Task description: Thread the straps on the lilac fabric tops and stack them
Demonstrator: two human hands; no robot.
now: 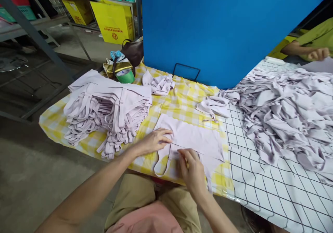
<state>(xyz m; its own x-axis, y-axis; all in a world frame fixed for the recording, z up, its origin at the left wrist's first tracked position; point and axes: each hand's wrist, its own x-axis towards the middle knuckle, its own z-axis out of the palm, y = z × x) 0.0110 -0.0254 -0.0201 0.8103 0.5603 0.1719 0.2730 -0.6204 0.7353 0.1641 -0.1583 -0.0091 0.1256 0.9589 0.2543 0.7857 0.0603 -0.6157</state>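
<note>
A pale lilac strappy top [197,136] lies spread flat on the yellow checked cloth in front of me, its straps towards my lap. My left hand [156,141] rests on its left edge, fingers stretched out. Over the lower middle of the top is my right hand [192,169], its fingers curled and thumb close to the fingertips. Whatever may be between them is too small or hidden to make out. One strap [162,169] loops down between my hands. To the left stands a stack of similar tops [111,97], straps hanging at the front.
A loose heap of lilac garments [291,111] covers the right-hand table. Two crumpled pieces lie farther back. Behind rises a large blue panel [208,28]. Green tape [125,76] sits beyond the stack. At the far right another person's hand [318,53] touches fabric.
</note>
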